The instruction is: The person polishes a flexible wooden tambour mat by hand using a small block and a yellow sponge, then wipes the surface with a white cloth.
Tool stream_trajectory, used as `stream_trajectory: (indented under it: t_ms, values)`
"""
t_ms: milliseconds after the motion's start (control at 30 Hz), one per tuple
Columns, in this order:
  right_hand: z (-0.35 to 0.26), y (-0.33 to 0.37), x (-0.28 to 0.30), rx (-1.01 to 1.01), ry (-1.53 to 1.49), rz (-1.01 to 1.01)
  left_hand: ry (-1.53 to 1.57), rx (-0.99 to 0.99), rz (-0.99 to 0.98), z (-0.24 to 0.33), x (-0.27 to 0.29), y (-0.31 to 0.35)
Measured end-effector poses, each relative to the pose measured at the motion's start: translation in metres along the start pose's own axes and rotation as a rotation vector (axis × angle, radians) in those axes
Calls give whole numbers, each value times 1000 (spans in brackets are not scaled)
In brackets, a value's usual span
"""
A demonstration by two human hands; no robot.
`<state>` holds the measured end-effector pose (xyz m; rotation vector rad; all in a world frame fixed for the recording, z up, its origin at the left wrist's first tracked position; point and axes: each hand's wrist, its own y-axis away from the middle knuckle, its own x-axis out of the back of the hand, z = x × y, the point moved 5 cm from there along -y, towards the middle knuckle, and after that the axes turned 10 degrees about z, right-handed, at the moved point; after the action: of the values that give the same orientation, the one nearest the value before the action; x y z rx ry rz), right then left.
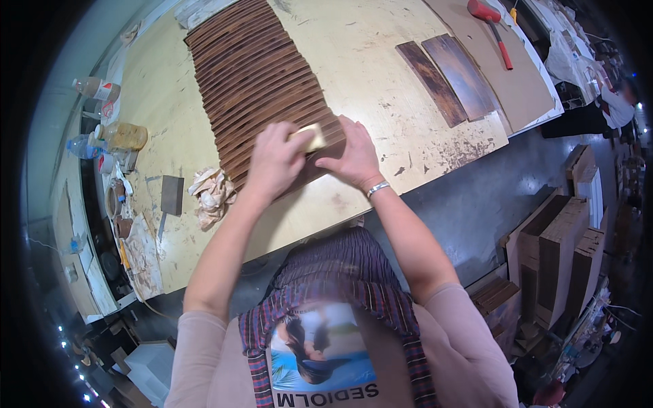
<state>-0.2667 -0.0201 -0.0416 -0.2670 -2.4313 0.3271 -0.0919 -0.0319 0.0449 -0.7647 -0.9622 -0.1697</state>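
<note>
My left hand (275, 158) is closed round a small pale yellow block (312, 138), perhaps a sponge, pressed to the near end of a long row of dark brown wooden strips (255, 75). The strips lie side by side on the pale worktable (360, 61). My right hand (355, 153) rests at the right edge of the nearest strips, thumb and fingers apart, holding nothing. A crumpled cream cloth (212, 195) sits left of my left wrist. Beyond it lies a small dark block (172, 195).
Plastic bottles (124, 136) line the table's left side. Two dark boards (459, 76) and a red mallet (484, 11) lie at the far right, the mallet on cardboard (507, 85). Stacked boards (561, 238) stand off the table's right side. Another person (617, 109) is farther off.
</note>
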Motion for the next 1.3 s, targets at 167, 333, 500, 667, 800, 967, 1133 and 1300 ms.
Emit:
stream_trajectory:
  t_ms: [167, 333, 500, 667, 800, 967, 1133, 1300]
  values:
    - [13, 1, 10, -51, 18, 3, -153, 188, -85, -30, 41, 42]
    - [1, -1, 1, -30, -47, 1, -103, -23, -65, 13, 10, -1]
    - [11, -1, 10, -35, -9, 33, -164, 61, -71, -26, 32, 39]
    - [5, -2, 4, -53, -44, -13, -96, 14, -36, -4, 5, 8]
    - [18, -1, 13, -45, -10, 42, -121, 50, -97, -9, 16, 26]
    - [11, 1, 4, -31, -53, 34, -81, -7, 8, -2, -7, 5]
    - [12, 1, 6, -55, -37, 29, -127, 67, 165, -19, 16, -9]
    - [9, 0, 5, -57, -18, 33, 4, 338, 232, -44, 38, 32]
